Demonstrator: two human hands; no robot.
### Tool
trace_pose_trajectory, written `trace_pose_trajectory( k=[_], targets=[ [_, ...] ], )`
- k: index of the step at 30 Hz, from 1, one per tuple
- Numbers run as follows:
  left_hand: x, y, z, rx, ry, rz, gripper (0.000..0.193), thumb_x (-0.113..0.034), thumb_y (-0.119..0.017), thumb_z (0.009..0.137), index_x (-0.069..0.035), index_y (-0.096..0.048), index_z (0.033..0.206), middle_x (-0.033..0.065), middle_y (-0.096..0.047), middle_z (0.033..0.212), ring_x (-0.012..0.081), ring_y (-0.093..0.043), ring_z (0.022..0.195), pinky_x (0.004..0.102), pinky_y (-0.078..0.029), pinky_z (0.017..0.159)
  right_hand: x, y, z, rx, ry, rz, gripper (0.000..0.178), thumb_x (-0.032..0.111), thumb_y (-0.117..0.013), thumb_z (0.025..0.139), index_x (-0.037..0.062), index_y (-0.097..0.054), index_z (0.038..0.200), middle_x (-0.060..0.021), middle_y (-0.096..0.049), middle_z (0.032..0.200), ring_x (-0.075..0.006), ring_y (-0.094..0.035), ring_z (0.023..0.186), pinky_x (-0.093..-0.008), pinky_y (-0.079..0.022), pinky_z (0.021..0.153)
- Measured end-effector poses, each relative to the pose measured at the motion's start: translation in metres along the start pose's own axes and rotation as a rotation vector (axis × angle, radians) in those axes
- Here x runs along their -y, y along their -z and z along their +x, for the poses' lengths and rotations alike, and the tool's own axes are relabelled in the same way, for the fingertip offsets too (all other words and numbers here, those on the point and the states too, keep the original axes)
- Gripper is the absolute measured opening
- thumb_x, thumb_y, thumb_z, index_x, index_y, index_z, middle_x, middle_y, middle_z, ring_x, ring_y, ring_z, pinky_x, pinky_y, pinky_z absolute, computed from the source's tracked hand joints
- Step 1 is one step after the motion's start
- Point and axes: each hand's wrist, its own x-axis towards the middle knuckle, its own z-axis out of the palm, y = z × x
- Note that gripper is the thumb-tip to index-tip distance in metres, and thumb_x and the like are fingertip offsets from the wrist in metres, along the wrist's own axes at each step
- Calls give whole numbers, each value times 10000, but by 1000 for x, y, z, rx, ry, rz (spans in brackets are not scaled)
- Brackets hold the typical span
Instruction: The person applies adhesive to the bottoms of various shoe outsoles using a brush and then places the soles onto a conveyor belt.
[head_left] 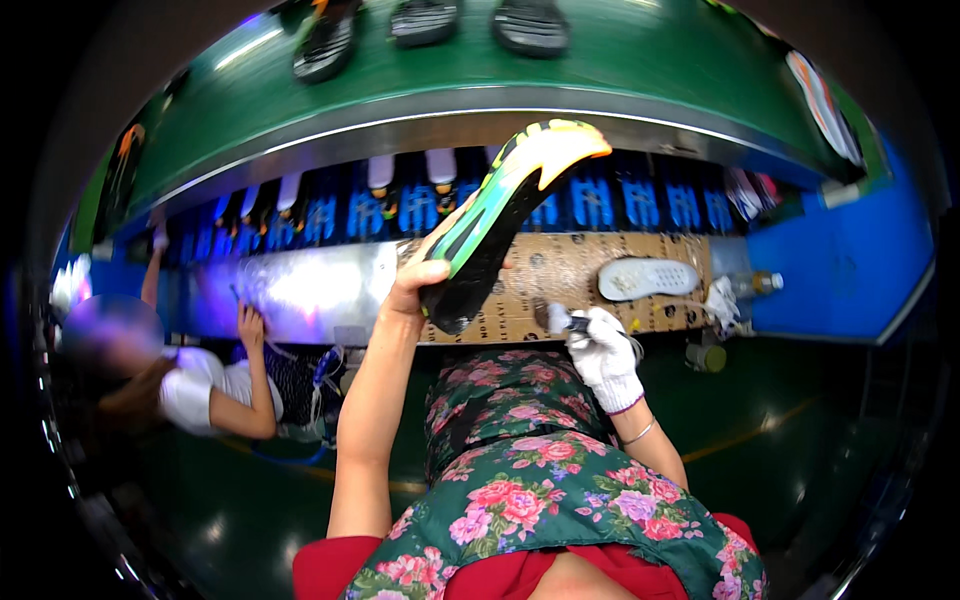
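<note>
My bare left hand (pixel 412 285) grips a shoe sole (pixel 500 222) by its lower end and holds it tilted above the bench. The sole has a yellow, green and orange sidewall and a black face. My right hand (pixel 602 355), in a white knit glove, is closed around a small brush (pixel 560 318). Its pale head is blurred and sits just below the sole, apart from it. A white perforated sole (pixel 648 279) lies on the cardboard (pixel 540 272) to the right of the brush.
Beyond the bench runs a green conveyor (pixel 400 105) carrying dark soles (pixel 530 28). Under its metal edge, blue racks (pixel 590 203) hold several shoe parts. At right are a crumpled white cloth (pixel 724 305) and a bottle (pixel 762 283). A co-worker (pixel 235 390) sits at left.
</note>
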Motion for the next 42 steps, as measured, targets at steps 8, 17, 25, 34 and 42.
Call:
trace_pose_trajectory(
  k=[8,17,25,34,42],
  targets=[
    [-30,13,-66,53,-272,-280,1060,-491,-767,715,48,-281,1487,299,-453,1399,455,-603,1129,508,-578,878,11,12,19,-225,7,-7,167,65,-658,904,42,-606,1061,-68,-647,955,-134,-592,757,-215,-516,641],
    [-176,98,-57,351,-518,-308,1186,-597,-781,719,50,-163,1498,390,-368,1374,525,-585,1053,542,-618,767,-3,20,45,-293,102,-150,146,119,-644,947,26,-614,1055,-42,-633,915,-92,-575,705,-199,-494,557],
    [-250,225,-4,410,-726,-921,1059,-713,-325,941,119,21,1497,377,-120,1524,464,-286,1409,525,-324,1163,-47,-14,61,-333,12,-231,158,102,-645,932,21,-594,1058,-60,-624,906,-105,-582,680,-201,-517,569],
    [-286,243,-11,-1296,-923,1544,996,-391,-847,669,-11,-325,1427,254,-576,1148,411,-561,1105,479,-475,960,-53,-26,59,-412,11,-293,215,104,-640,932,45,-594,1134,-69,-665,955,-140,-617,709,-235,-534,593],
    [-333,256,12,-904,-528,1471,1329,-559,-834,618,-75,-48,1573,347,-556,1258,492,-496,1224,480,-424,1059,-62,-28,63,-424,40,-364,168,95,-640,935,40,-653,1093,-64,-698,1003,-136,-627,736,-236,-529,584]
  ],
)
